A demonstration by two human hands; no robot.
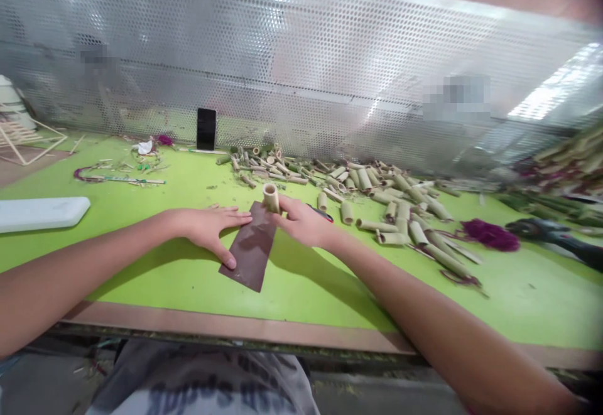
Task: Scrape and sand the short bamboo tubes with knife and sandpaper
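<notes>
A sheet of dark brown sandpaper [249, 255] lies flat on the green tabletop in front of me. My left hand [210, 230] is spread open, its fingertips and thumb pressing on the sheet's left edge. With my right hand [301, 220] I grip a short bamboo tube [270, 194], its hollow end facing up, over the far end of the sandpaper. Whether the tube's lower end touches the sheet is hidden by my fingers. A red and black object [325, 215] lies partly hidden just behind my right hand.
Many cut bamboo pieces [362, 179] are heaped behind and to the right. Purple twine [490, 234] and a dark power tool [541, 230] lie at the right. A phone [206, 129] leans against the perforated metal screen [330, 57]. A white block [44, 213] sits at the left.
</notes>
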